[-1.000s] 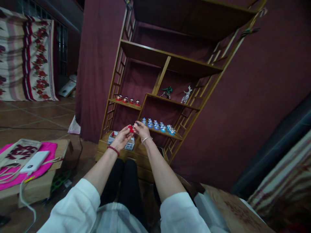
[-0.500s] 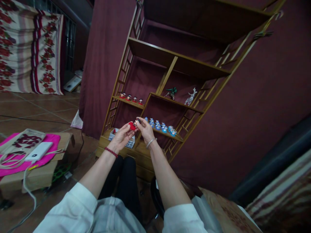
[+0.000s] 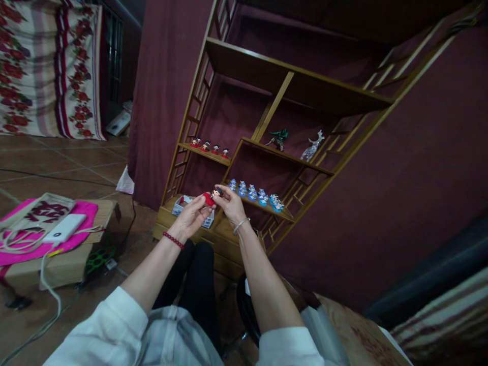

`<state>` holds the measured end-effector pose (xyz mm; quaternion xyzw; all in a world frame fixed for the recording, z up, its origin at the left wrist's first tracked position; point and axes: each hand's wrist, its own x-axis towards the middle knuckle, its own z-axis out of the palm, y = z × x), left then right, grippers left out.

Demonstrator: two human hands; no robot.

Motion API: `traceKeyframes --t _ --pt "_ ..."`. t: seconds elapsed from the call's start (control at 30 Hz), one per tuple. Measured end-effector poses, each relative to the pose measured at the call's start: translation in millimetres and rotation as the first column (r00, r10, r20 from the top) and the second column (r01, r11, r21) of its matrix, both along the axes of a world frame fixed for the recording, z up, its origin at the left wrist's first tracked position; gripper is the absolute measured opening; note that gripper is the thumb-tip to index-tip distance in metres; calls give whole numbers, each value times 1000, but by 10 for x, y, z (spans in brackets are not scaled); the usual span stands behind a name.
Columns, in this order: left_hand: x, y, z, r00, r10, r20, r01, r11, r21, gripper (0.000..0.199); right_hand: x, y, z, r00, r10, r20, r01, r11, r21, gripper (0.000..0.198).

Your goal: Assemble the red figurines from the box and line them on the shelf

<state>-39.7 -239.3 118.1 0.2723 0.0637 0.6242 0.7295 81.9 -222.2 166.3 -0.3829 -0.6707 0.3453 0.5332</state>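
Observation:
Between both hands, in front of the shelf, is a small figurine [image 3: 217, 193] with a dark-haired head and a red base [image 3: 208, 199]. My left hand [image 3: 191, 217] pinches the red base between thumb and fingers. My right hand [image 3: 230, 204] has its thumb and fingers closed on the figurine's upper part. Just behind and below my hands, a white patterned box [image 3: 177, 208] sits on the cabinet top, partly covered by my left hand. Similar red-based figurines [image 3: 205, 146] stand in a group on the small left shelf [image 3: 213, 156].
Several blue figurines [image 3: 252, 192] stand on a lower right shelf. Above them are a green figure [image 3: 281, 137] and a silver deer [image 3: 312, 147]. At left, a cardboard box [image 3: 61, 272] bears a pink cloth and a white power bank [image 3: 65, 227]. A black stool [image 3: 244, 310] is beside my legs.
The view has shifted slightly, so the shelf looks larger and its upper part lies further right. Both hands stay on the figurine, whose dark-haired head now shows more clearly.

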Motion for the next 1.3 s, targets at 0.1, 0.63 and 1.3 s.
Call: traceKeyframes --t 0.1,0.63,1.3 --pt "18 16 -11 1000 -7 0 7 1000 -17 14 26 20 -7 1000 20 7 -20 1000 -6 43" --pt "2 70 -99 999 -33 1 33 998 -55 13 74 128 -65 990 118 74 -117 993 -16 41" --pt "23 119 -225 999 -48 14 48 996 -73 14 189 223 -92 944 272 189 -275 961 -13 34"
